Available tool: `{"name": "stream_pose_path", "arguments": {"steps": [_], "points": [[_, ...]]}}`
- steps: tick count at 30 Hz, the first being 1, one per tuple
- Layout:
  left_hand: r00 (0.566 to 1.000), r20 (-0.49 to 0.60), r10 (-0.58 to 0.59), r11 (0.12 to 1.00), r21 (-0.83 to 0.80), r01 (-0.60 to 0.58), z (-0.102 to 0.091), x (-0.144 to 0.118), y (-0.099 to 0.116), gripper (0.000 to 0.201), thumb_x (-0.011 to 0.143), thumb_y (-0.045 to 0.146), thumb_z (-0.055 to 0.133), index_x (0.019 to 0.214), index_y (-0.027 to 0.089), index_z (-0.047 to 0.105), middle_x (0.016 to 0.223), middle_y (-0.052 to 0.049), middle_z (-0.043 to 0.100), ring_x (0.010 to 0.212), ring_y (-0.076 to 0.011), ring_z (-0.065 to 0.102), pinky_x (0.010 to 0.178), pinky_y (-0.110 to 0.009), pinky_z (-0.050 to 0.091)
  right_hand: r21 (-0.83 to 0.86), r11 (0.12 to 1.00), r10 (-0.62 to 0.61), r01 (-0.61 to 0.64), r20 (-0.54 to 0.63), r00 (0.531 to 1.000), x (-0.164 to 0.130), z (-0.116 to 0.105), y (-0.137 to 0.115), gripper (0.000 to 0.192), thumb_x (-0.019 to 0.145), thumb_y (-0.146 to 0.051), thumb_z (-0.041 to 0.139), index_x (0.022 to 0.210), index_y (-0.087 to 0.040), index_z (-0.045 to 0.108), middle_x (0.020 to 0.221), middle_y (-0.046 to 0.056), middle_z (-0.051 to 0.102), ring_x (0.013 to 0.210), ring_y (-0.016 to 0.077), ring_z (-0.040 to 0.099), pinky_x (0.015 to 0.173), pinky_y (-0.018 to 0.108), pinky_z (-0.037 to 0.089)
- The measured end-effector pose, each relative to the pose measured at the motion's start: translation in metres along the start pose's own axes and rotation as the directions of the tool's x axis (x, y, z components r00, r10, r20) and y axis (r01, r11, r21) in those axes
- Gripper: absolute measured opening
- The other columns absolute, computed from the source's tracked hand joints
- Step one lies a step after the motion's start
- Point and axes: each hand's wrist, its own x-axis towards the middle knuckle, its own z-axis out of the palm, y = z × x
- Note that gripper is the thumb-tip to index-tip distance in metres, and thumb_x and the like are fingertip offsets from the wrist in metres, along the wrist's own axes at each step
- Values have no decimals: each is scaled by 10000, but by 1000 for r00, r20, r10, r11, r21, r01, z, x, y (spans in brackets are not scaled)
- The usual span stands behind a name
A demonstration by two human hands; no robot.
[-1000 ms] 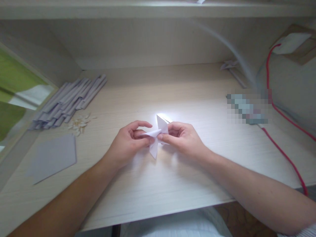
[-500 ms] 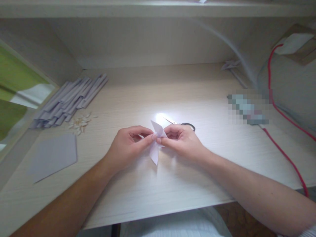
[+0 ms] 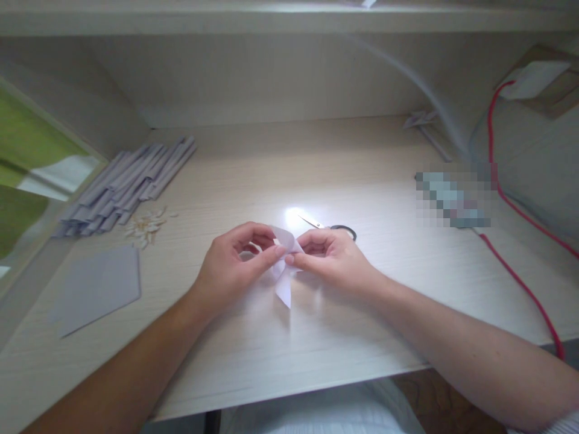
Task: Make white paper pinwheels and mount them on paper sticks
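Hands (image 3: 235,262) (image 3: 332,259) pinch paper (image 3: 284,283) over pale desk (image 3: 316,337).

A home study nook: a pale wooden desk (image 3: 362,175) under a shelf (image 3: 271,21), with paper strips (image 3: 126,184) and scissors (image 3: 332,228).

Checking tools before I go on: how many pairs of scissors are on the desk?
1. The scissors lie on the desk just behind the right hand, which partly covers the handles. No other pair shows; one could be hidden under the paper stack.
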Motion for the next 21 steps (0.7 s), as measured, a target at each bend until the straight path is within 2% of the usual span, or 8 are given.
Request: {"name": "stream_pose_path", "arguments": {"steps": [2,4,7,13,17,21], "points": [[1000,0,-25,998,-50,25,0,2,-2,364,787,411,850,1055,202,720,942,-34,743,888,-207,699,769,-291,543,-30,1000,-6,6,-2,1000,0,0,0,178,809,-336,828,850,-166,795,820,35,780,748,164,703,685,269,520],[998,45,-48,995,-88,52,-2,3,-4,389,791,411,848,1083,196,705,962,-46,737,903,-213,698,766,-293,543,-45,999,-13,13,-2,1000,-1,1,0,172,820,-333,819,855,-165,799,825,37,781,756,163,703,693,268,520],[993,107,-54,992,-104,65,-3,3,-7,317,815,393,832,1037,192,725,974,-58,742,908,-214,697,791,-300,534,-12,1000,-9,9,-8,1000,0,1,0,176,822,-337,818,839,-164,796,814,35,777,744,156,697,692,265,524],[990,140,-25,994,-102,39,-3,1,-5,181,839,348,821,929,204,759,931,-29,740,878,-186,669,780,-273,500,67,997,29,-27,-32,999,0,1,-5,165,814,-315,816,761,-165,773,733,18,752,660,136,676,629,252,527],[998,59,-17,985,-172,27,-5,1,1,180,848,364,808,928,208,769,931,-26,745,873,-181,667,789,-268,504,122,991,69,-62,-51,996,1,0,-7,169,792,-306,845,753,-157,775,718,13,744,646,123,671,619,235,522],[1000,-8,2,935,-353,-5,-10,4,-2,194,880,375,738,952,202,785,934,-52,751,915,-212,674,835,-300,517,200,976,93,-80,-59,994,1,-1,-7,186,764,-311,872,746,-151,779,698,20,748,626,121,666,599,229,504]]}}
